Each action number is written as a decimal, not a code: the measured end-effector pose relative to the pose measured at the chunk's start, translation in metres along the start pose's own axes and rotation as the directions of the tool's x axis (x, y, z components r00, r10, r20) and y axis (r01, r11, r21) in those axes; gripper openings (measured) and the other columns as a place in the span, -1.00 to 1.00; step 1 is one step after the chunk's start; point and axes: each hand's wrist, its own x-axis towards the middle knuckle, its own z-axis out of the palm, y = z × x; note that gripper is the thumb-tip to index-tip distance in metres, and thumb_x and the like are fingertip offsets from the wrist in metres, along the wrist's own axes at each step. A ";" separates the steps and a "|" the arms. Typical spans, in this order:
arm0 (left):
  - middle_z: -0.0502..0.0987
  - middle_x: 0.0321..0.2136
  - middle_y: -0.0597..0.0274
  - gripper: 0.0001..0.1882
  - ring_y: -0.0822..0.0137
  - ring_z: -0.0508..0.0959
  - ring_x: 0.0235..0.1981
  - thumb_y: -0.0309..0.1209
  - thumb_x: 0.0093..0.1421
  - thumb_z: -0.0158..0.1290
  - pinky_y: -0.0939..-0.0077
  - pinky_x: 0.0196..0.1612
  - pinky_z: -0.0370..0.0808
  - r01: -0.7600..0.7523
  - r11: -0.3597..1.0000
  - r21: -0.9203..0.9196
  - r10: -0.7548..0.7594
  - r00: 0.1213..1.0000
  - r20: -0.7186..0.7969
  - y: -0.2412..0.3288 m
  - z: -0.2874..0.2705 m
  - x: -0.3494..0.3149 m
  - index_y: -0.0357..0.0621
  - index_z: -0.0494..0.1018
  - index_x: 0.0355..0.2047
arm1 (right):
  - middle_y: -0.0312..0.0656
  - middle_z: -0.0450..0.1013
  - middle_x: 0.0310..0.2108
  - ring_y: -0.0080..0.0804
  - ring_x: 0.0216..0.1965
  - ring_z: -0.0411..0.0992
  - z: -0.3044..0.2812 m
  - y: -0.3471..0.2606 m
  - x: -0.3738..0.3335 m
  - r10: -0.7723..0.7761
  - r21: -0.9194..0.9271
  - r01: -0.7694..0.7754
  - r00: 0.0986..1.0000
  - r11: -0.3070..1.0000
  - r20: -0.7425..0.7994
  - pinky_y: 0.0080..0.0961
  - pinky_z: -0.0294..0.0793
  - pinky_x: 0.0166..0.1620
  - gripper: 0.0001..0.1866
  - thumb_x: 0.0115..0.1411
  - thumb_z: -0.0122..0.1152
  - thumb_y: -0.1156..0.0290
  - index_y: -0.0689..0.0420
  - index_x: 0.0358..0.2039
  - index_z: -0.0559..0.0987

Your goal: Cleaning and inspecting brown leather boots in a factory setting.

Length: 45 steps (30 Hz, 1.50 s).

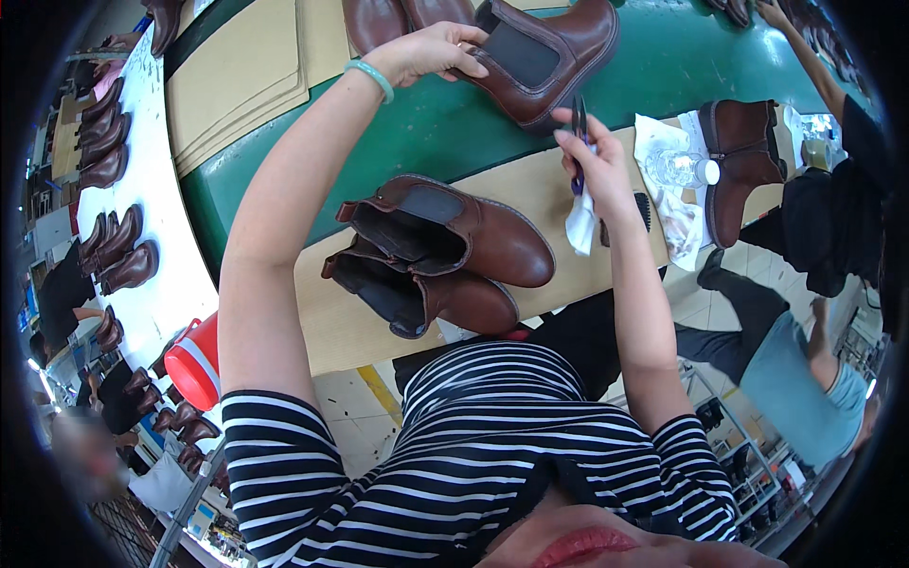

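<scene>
My left hand (431,55) is closed on the shaft of a brown ankle boot (559,66) with dark elastic side panels, which is tilted above the green conveyor. In my right hand (598,166) is a small two-pronged tool (579,114), dark at the tip and blue-purple lower down, its points close to the boot's sole. A white cloth or tissue (579,227) shows just below that hand; I cannot tell whether the fingers hold it. Nearer to me, two more brown ankle boots (502,232) lie side by side on the cardboard-covered ledge (350,327).
Right of my hand are a dark brush (644,210), a clear bottle (677,169) on white cloth, and another pair of boots (734,170). Cardboard sheets (237,76) cover the conveyor (417,133) at left. A red container (194,364) stands by my left elbow. Other people work nearby.
</scene>
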 end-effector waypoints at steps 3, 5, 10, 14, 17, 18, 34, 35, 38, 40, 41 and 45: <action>0.54 -0.23 0.53 -0.52 0.64 0.43 -0.26 -0.40 0.02 0.21 0.65 -0.20 0.30 0.036 0.990 0.136 -0.049 0.994 0.097 0.026 0.009 0.004 0.00 0.42 0.00 | -0.44 0.34 -0.58 -0.74 -0.57 0.22 0.003 -0.006 0.026 -0.124 -0.129 0.120 0.992 0.984 -0.027 -0.75 0.20 -0.49 -0.71 0.12 0.19 0.52 0.21 -0.11 0.52; 0.55 -0.23 0.45 -0.52 0.60 0.44 -0.24 -0.46 0.01 0.20 0.60 -0.15 0.33 0.134 0.969 0.209 -0.162 0.979 0.126 0.035 0.014 0.013 -0.09 0.42 -0.01 | -0.38 0.41 -0.57 -0.68 -0.55 0.27 0.003 0.004 0.047 -0.271 -0.195 0.254 0.960 0.947 -0.067 -0.68 0.28 -0.44 -0.75 0.07 0.23 0.49 0.23 -0.20 0.55; 0.53 -0.21 0.29 -0.52 0.48 0.48 -0.23 -0.57 -0.02 0.15 0.57 -0.07 0.37 0.035 0.992 0.124 -0.047 0.995 0.091 0.030 0.022 0.026 -0.32 0.39 -0.03 | -0.25 0.43 -0.61 -0.57 -0.56 0.33 0.004 0.016 0.065 -0.387 -0.478 0.283 0.913 0.831 -0.132 -0.57 0.34 -0.41 -0.82 0.00 0.30 0.42 0.20 -0.37 0.60; 0.52 -0.19 0.24 -0.50 0.43 0.48 -0.18 -0.63 -0.06 0.12 0.58 -0.01 0.35 0.012 0.998 0.053 -0.014 0.999 0.044 0.033 0.029 0.021 -0.41 0.37 -0.04 | -0.22 0.44 -0.63 -0.51 -0.59 0.34 0.012 0.017 0.066 -0.389 -0.465 0.272 0.904 0.843 -0.177 -0.53 0.35 -0.43 -0.83 0.00 0.31 0.37 0.19 -0.43 0.60; 0.46 -0.05 0.10 -0.38 0.35 0.44 -0.05 -0.63 -0.07 0.10 0.57 0.04 0.32 0.033 0.994 0.101 -0.040 0.997 0.069 0.040 0.031 0.022 -0.44 0.27 0.08 | -0.22 0.44 -0.64 -0.50 -0.59 0.34 0.014 0.015 0.067 -0.385 -0.481 0.253 0.902 0.839 -0.197 -0.53 0.34 -0.44 -0.84 0.01 0.30 0.37 0.19 -0.44 0.59; 0.46 -0.05 0.10 -0.38 0.35 0.44 -0.05 -0.63 -0.07 0.10 0.57 0.04 0.32 0.033 0.994 0.100 -0.040 0.997 0.069 0.044 0.033 0.019 -0.44 0.27 0.08 | -0.22 0.44 -0.65 -0.51 -0.59 0.34 0.015 0.014 0.066 -0.393 -0.509 0.250 0.899 0.824 -0.194 -0.53 0.34 -0.45 -0.84 0.02 0.30 0.37 0.19 -0.45 0.58; 0.49 -0.09 0.12 -0.47 0.27 0.46 -0.06 -0.67 -0.06 0.04 0.50 0.03 0.36 0.116 0.992 0.054 -0.116 0.993 -0.003 0.026 0.028 0.042 -0.31 0.36 0.01 | -0.09 0.45 -0.26 -0.26 -0.26 0.42 -0.019 0.010 0.017 -0.345 -0.594 0.229 0.934 0.771 -0.088 -0.42 0.38 -0.17 -0.66 0.22 0.11 0.19 0.18 -0.13 0.49; 0.54 -0.17 0.17 -0.54 0.30 0.50 -0.15 -0.69 -0.06 0.02 0.51 -0.02 0.41 0.111 0.993 0.028 -0.111 0.994 -0.010 0.025 0.028 0.043 -0.29 0.43 -0.07 | -0.11 0.47 -0.23 -0.26 -0.25 0.44 -0.017 0.007 0.018 -0.421 -0.654 0.311 0.907 0.690 -0.013 -0.43 0.39 -0.17 -0.65 0.20 0.14 0.19 0.15 -0.10 0.50; 0.56 -0.21 0.18 -0.57 0.30 0.53 -0.19 -0.71 -0.07 0.01 0.51 -0.07 0.45 0.125 0.992 -0.014 -0.126 0.992 -0.001 0.022 0.027 0.045 -0.30 0.46 -0.11 | -0.20 0.51 -0.29 -0.38 -0.41 0.44 -0.009 -0.004 0.021 -0.492 -0.722 0.343 0.871 0.601 0.005 -0.50 0.42 -0.30 -0.60 0.07 0.30 0.22 0.08 -0.08 0.54; 0.55 -0.21 0.17 -0.57 0.30 0.53 -0.19 -0.71 -0.07 0.01 0.50 -0.07 0.45 0.140 0.990 -0.014 -0.140 0.990 -0.002 0.021 0.027 0.045 -0.30 0.45 -0.11 | -0.26 0.52 -0.39 -0.51 -0.54 0.40 -0.007 -0.002 0.025 -0.574 -0.741 0.387 0.819 0.549 0.002 -0.57 0.40 -0.39 -0.59 0.02 0.35 0.23 0.05 -0.10 0.56; 0.55 -0.21 0.17 -0.56 0.29 0.53 -0.19 -0.72 -0.07 0.01 0.50 -0.08 0.46 0.149 0.989 -0.012 -0.149 0.989 -0.001 0.024 0.028 0.045 -0.30 0.45 -0.10 | -0.28 0.53 -0.41 -0.47 -0.57 0.42 -0.008 -0.001 0.031 -0.623 -0.780 0.401 0.782 0.480 0.018 -0.55 0.40 -0.42 -0.59 -0.02 0.37 0.22 0.04 -0.13 0.58; 0.55 -0.22 0.15 -0.55 0.28 0.53 -0.20 -0.73 -0.07 0.01 0.48 -0.09 0.48 0.154 0.988 -0.018 -0.155 0.987 -0.039 0.024 0.028 0.043 -0.31 0.44 -0.09 | -0.29 0.51 -0.45 -0.39 -0.58 0.45 -0.008 0.000 0.033 -0.639 -0.872 0.325 0.769 0.366 0.019 -0.53 0.39 -0.46 -0.65 -0.06 0.39 0.20 0.04 -0.25 0.64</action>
